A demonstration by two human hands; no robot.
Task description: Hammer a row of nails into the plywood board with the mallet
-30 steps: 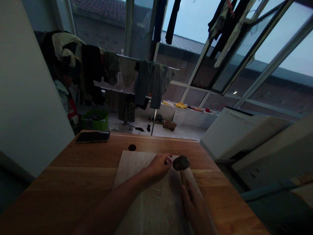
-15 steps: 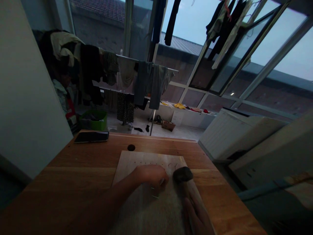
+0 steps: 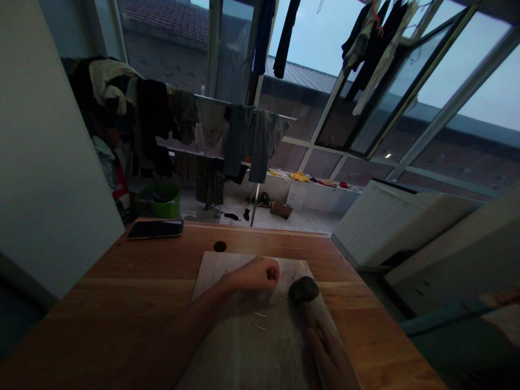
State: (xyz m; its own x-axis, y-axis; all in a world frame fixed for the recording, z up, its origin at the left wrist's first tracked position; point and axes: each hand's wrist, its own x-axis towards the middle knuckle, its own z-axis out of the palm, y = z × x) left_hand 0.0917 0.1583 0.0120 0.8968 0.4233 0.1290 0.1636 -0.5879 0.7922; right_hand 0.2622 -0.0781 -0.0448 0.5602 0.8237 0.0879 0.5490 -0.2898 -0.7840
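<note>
A pale wooden board (image 3: 239, 346) lies on the table. Over its upper half is my left hand (image 3: 254, 273), fingers curled together in a pinch; whatever may be between them is too small to make out. My right hand (image 3: 331, 352) is wrapped round the wooden handle of a hammer (image 3: 304, 291), whose dark, blunt head rests on or just above the board's right side. Two thin nails (image 3: 259, 320) lie loose on the board below my left hand. Thin bent marks or pieces show near the board's top right, too faint to name.
On the table (image 3: 134, 287) a black phone (image 3: 156, 229) lies at the far left, and a dark round spot (image 3: 220, 246) sits beyond the board. Behind stand a drying rack with clothes (image 3: 239, 135), a green tub (image 3: 160, 201) and a white cabinet (image 3: 374, 222).
My left hand has moved up the board, away from the two nails, which now show uncovered. The hammer and my right hand stay nearly in place.
</note>
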